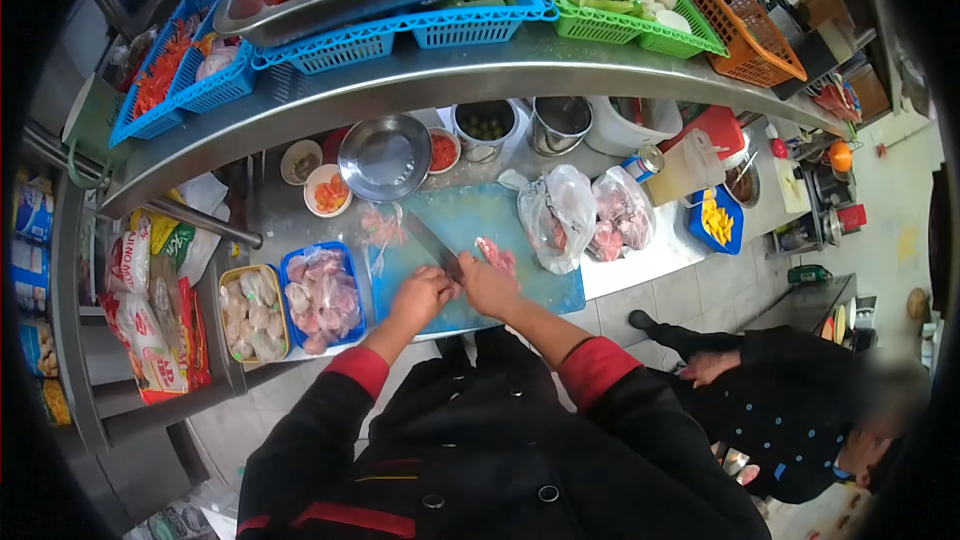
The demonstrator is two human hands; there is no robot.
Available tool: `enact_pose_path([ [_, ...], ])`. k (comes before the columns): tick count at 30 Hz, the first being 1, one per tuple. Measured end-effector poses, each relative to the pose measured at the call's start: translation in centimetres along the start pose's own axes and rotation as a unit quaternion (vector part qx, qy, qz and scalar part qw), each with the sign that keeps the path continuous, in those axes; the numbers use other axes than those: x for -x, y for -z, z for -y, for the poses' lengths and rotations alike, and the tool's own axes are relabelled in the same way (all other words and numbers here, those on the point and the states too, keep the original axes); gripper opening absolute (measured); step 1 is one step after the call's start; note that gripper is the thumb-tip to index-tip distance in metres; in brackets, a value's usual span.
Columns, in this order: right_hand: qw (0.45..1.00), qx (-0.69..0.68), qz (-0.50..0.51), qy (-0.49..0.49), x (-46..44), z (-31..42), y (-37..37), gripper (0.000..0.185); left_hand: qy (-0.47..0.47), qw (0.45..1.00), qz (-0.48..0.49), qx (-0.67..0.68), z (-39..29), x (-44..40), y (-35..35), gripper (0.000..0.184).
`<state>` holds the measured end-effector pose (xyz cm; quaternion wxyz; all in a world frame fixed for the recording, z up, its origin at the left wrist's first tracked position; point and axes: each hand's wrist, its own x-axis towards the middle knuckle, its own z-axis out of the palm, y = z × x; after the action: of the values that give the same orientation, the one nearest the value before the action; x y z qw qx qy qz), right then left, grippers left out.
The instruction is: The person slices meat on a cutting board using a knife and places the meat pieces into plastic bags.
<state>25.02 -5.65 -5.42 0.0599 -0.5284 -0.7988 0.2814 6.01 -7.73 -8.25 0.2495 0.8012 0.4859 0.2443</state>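
My right hand [490,287] is wrapped round the handle of a kitchen knife [432,242], whose broad blade points to the far left over the blue cutting board [470,208]. Close beside it, my left hand [423,297] has its fingers curled down on a small piece of raw meat [456,291], mostly hidden by the fingers and the knife. More raw meat [496,254] lies on the board just right of the blade. A pale heap of cut meat [383,228] sits at the board's left edge. Plastic bags of meat [560,215] stand at its right.
Left of the board are a blue tray of bagged meat [322,292] and a yellow tray [254,312]. Bowls, a metal pan [385,158] and pots line the back under a steel shelf [480,80] with vegetable baskets. A co-worker [780,410] is at the right.
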Motion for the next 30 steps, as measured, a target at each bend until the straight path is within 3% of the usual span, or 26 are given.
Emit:
enact_pose_path([
  [3, 0.998, 0.051, -0.014, 0.039, 1.8, -1.1, 0.9, 0.027, 0.011, 0.999, -0.015, 0.037, -0.2, 0.4, -0.3, 0.007],
  [5, 0.983, 0.051, -0.124, 0.126, 3.9, -2.2, 0.5, 0.029, 0.022, 0.997, -0.055, 0.058, 0.1, 0.7, -1.0, 0.006],
  [6, 0.983, 0.053, -0.119, 0.129, 5.0, -1.6, 1.3, 0.029, 0.025, 0.996, -0.058, 0.06, 0.1, 0.7, -1.0, 0.006],
  [8, 0.998, 0.047, 0.043, -0.018, 7.1, 1.2, 4.2, 0.022, 0.031, 0.997, -0.049, 0.057, -0.2, 0.6, -0.6, 0.006],
  [12, 0.994, 0.058, 0.072, -0.051, 6.7, 1.0, 2.5, 0.023, 0.035, 0.996, -0.049, 0.069, 0.3, 0.5, -1.1, 0.007],
  [14, 1.0, 0.018, 0.002, -0.014, 5.3, 0.0, -0.6, 0.024, -0.001, 0.997, -0.067, 0.047, 1.1, 0.6, -1.8, 0.007],
  [18, 0.999, -0.029, -0.034, -0.031, 1.1, 1.1, -1.2, 0.027, 0.002, 0.998, -0.045, 0.035, 0.0, 0.3, -0.9, 0.006],
  [20, 0.995, -0.062, 0.038, -0.074, 0.1, 1.6, 0.7, 0.032, 0.018, 1.0, -0.009, 0.024, 0.2, 0.5, -1.4, 0.012],
  [24, 0.997, -0.022, 0.046, -0.05, 0.7, 0.7, 2.5, 0.037, 0.011, 0.997, -0.036, 0.07, 0.3, 0.9, -0.9, 0.012],
  [26, 0.972, 0.039, -0.205, 0.11, 1.5, -1.3, 0.2, 0.031, 0.041, 0.985, -0.052, 0.16, -0.1, 1.5, 0.2, 0.012],
  [30, 0.962, 0.091, -0.21, 0.146, 3.7, 0.6, 2.1, 0.027, 0.003, 0.998, -0.048, 0.034, 0.3, 1.9, 1.3, 0.013],
])
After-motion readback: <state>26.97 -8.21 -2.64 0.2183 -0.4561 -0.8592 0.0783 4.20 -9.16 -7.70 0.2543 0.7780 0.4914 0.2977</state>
